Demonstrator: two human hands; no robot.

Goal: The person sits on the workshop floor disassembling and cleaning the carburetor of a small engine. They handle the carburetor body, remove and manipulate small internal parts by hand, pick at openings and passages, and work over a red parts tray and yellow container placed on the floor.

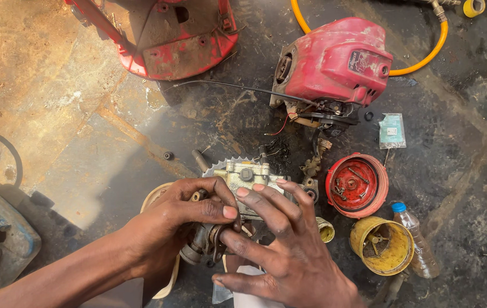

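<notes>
Two bare hands work a grimy pump assembly on an oil-stained floor.

The left hand (189, 208) is clasped around the pump assembly (238, 194), its thumb pressed across the top; the right hand (280, 239) grips the same part from the near right, fingers (266, 199) spread over its pale metal body, which sits near the middle of the scene; just right of the hands lie a small yellow cap (325, 229), a yellow cup (381, 245) with loose parts inside and a clear plastic bottle (414, 239) with a blue cap; beyond these a red round cover (357, 185); farther right a small flat teal packet (392, 130) with a white label; far off, a red engine housing (337, 65), a yellow hose (426, 54) and a red shell (166, 34) at far left.
</notes>
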